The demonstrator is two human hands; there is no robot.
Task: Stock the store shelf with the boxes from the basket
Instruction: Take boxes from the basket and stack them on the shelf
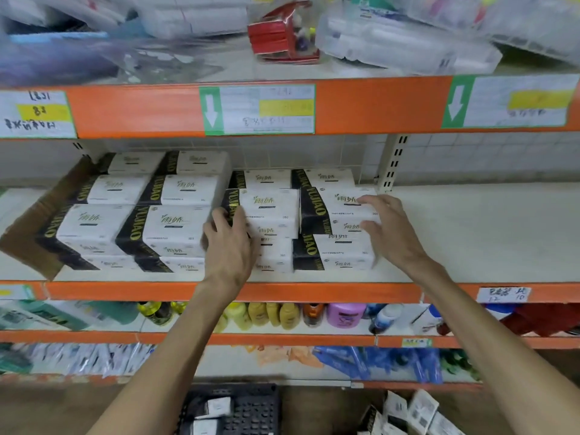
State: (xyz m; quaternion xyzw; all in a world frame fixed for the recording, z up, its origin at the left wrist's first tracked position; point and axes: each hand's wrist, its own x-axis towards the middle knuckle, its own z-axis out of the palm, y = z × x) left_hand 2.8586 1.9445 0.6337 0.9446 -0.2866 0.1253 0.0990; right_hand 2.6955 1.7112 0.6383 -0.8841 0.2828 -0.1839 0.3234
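Note:
Several white-and-black tissue boxes stand stacked on the cream middle shelf (470, 233). My left hand (230, 243) rests with spread fingers on the left front of one stack of boxes (270, 211). My right hand (384, 229) lies flat against the right side of the neighbouring stack (332, 215), fingers straight. Neither hand grips a box. On the floor between my arms sits the black basket (251, 409), holding at least one box (216, 406).
A brown cardboard flap (34, 227) leans at the left end of the boxes. The shelf's right half is bare. Bottles (282, 315) fill the shelf below, wrapped goods the one above. More boxes (411, 416) lie on the floor at the right.

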